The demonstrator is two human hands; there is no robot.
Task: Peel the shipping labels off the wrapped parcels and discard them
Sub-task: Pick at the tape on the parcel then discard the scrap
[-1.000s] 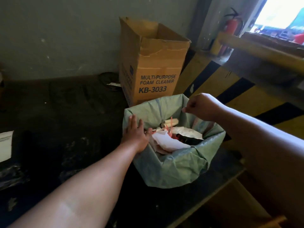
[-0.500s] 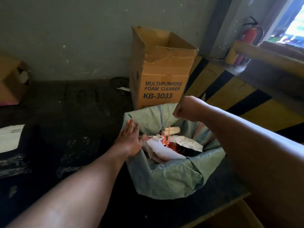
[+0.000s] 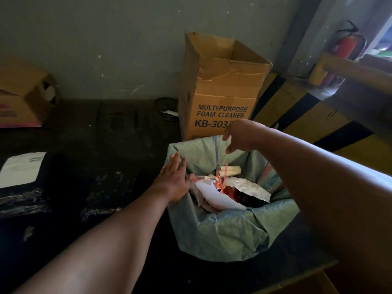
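Note:
A green woven sack (image 3: 222, 234) stands open on the dark table, with crumpled white paper (image 3: 214, 195), red strips and a silvery wrapper inside it. My left hand (image 3: 172, 181) lies flat with straight fingers on the sack's left rim, its thumb touching the white paper. My right hand (image 3: 238, 135) hovers above the sack's mouth with fingers loosened and pointing down, holding nothing. A black wrapped parcel (image 3: 25, 196) with a white shipping label (image 3: 21, 169) lies at the far left of the table.
A tall cardboard box (image 3: 220, 88) marked foam cleaner stands right behind the sack. Another cardboard box (image 3: 23, 98) sits at the back left. To the right are yellow and black striped panels (image 3: 301, 115) and a red fire extinguisher (image 3: 345, 45). The table edge (image 3: 307, 270) runs along the lower right.
My right hand has gone from a closed fist to loosened fingers above the sack. The camera view shifted left. My left hand stays on the rim.

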